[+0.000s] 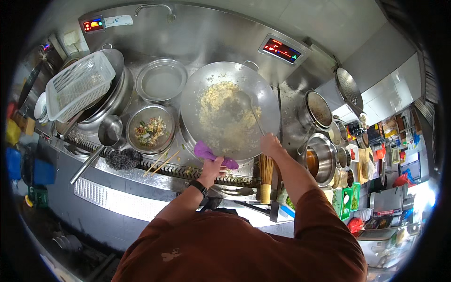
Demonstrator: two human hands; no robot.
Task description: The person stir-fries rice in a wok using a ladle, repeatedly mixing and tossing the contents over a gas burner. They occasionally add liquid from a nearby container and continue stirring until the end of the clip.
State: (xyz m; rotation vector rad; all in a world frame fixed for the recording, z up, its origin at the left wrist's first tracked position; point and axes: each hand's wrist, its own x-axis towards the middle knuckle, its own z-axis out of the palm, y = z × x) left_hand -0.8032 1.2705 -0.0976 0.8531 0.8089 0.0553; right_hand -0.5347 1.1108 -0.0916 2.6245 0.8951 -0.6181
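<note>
A large steel wok stands in front of me with steaming yellow, crumbly food in it, perhaps egg or rice. My right hand grips the handle of a ladle, whose bowl lies in the food. At the wok's near rim my left hand holds a purple cloth against the edge. Left of the wok, a steel strainer or bowl holds mixed food scraps. A pair of chopsticks lies near the stove's front edge. A bamboo wok brush rests below my right hand.
A steel basin, a second ladle, a black scouring mesh and a white plastic basket are at the left. Steel pots and green trays of greens line the right. A perforated skimmer hangs at the upper right.
</note>
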